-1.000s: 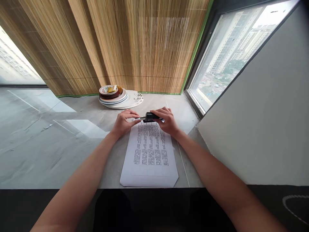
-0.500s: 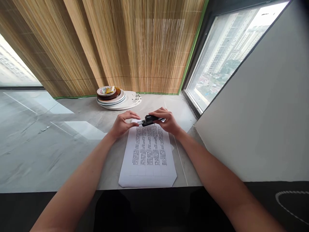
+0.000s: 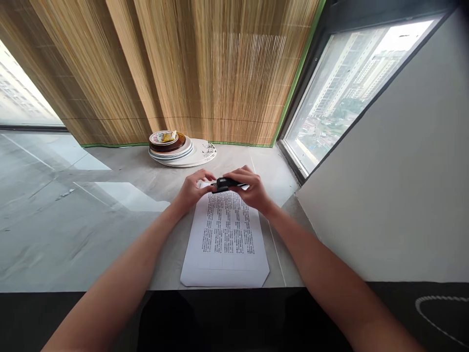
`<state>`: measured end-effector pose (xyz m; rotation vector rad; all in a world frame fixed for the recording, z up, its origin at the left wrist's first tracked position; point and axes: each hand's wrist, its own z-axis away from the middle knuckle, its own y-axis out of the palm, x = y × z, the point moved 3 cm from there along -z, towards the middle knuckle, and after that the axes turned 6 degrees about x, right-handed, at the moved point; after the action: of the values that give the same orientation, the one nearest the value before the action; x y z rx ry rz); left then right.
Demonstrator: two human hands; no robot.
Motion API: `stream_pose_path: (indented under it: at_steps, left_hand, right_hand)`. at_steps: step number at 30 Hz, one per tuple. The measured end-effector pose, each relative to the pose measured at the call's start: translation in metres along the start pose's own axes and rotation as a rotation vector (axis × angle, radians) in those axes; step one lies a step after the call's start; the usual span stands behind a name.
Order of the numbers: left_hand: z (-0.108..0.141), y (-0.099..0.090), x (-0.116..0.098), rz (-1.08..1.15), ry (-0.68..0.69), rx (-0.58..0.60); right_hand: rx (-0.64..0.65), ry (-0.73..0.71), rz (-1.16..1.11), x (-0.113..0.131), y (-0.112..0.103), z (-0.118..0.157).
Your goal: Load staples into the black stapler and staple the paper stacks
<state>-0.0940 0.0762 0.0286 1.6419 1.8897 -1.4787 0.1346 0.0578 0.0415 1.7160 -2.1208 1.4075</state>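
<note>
A black stapler [image 3: 224, 183] is held above the far end of a printed paper sheet [image 3: 227, 269]. My right hand [image 3: 251, 188] wraps its fingers over the top of the stapler and puts its thumb beneath. At the stapler's left end is my left hand [image 3: 194, 188], closed in a loose pinch with the thumb against the tip. Whatever else lies between those left fingertips is too small to make out. Rows of dark print run across the paper, which lies flat on the grey tiled surface [image 3: 120, 244] under both hands.
Stacked plates [image 3: 170, 149] with a small yellow packet [image 3: 169, 136] on top stand beyond my hands to the left. A bamboo blind [image 3: 176, 63] hangs behind them. To the right are a window [image 3: 330, 102] and a white wall [image 3: 395, 171].
The stapler's upper arm has come down closer to its base. My left hand has moved slightly right, and its thumb now meets the stapler's tip, covering the pale piece seen there before.
</note>
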Motion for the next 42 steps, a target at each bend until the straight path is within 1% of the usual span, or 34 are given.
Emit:
stream_pose_path:
  at_steps: [2,6,8,10,11,12,14,16,17,18,20,22,24,26,28,29,31,33,34,36,38,39,42]
  left_hand:
    - [0.001,0.001,-0.001,0.018,0.008,0.071]
    - [0.004,0.001,-0.007,0.071,0.038,0.145]
    - [0.005,0.003,-0.008,0.083,0.046,0.225]
    - [0.005,0.005,-0.006,0.071,0.027,0.266]
    - [0.004,0.006,-0.004,0.051,0.008,0.26]
    - [0.004,0.007,-0.001,0.019,-0.014,0.243]
    - [0.003,0.008,0.005,-0.087,-0.053,0.216]
    - [0.003,0.012,0.009,-0.225,-0.077,0.26]
    - [0.004,0.014,0.01,-0.294,-0.084,0.307]
    - [0.005,0.015,0.011,-0.355,-0.087,0.363]
    - [0.007,0.017,0.009,-0.447,-0.089,0.453]
    - [0.008,0.015,0.003,-0.497,-0.087,0.474]
    - [0.008,0.013,-0.002,-0.506,-0.089,0.453]
    - [0.008,0.013,-0.004,-0.469,-0.102,0.433]
    - [0.008,0.015,-0.003,-0.403,-0.115,0.426]
    - [0.008,0.016,-0.002,-0.366,-0.116,0.422]
    - [0.008,0.018,0.0,-0.298,-0.096,0.418]
    - [0.008,0.019,0.002,-0.232,-0.069,0.412]
    - [0.008,0.019,0.003,-0.199,-0.06,0.402]
    - [0.007,0.017,0.004,-0.124,-0.047,0.381]
    - [0.007,0.014,0.003,-0.047,-0.034,0.36]
    - [0.006,0.012,0.002,-0.013,-0.027,0.352]
    - [0.005,0.007,0.0,0.041,-0.02,0.349]
  right_hand:
    - [0.058,-0.031,-0.012,0.001,0.003,0.001]
    - [0.132,-0.121,-0.109,0.002,0.006,0.002]
    - [0.178,-0.161,-0.151,0.005,0.006,0.003]
    - [0.198,-0.123,-0.139,0.006,0.004,0.002]
    - [0.174,-0.069,-0.115,0.005,0.001,0.002]
    - [0.124,0.001,-0.082,0.004,-0.003,0.001]
    - [-0.037,0.177,0.011,-0.002,-0.016,0.001]
    - [-0.178,0.381,0.142,-0.01,-0.033,0.003]
    - [-0.212,0.484,0.218,-0.014,-0.041,0.005]
    - [-0.22,0.58,0.293,-0.019,-0.048,0.007]
    - [-0.181,0.736,0.417,-0.028,-0.058,0.011]
    - [-0.118,0.826,0.481,-0.037,-0.061,0.014]
    - [-0.07,0.86,0.506,-0.044,-0.059,0.017]
    - [-0.049,0.853,0.519,-0.046,-0.055,0.018]
    - [-0.072,0.785,0.543,-0.042,-0.051,0.016]
    - [-0.097,0.719,0.554,-0.038,-0.05,0.015]
    - [-0.116,0.534,0.529,-0.028,-0.044,0.01]
    - [-0.058,0.353,0.433,-0.019,-0.036,0.006]
    - [-0.001,0.287,0.382,-0.017,-0.03,0.004]
    - [0.116,0.199,0.308,-0.016,-0.018,0.004]
    - [0.186,0.16,0.272,-0.019,-0.009,0.005]
    - [0.197,0.158,0.256,-0.021,-0.007,0.005]
    - [0.166,0.196,0.209,-0.027,-0.006,0.006]
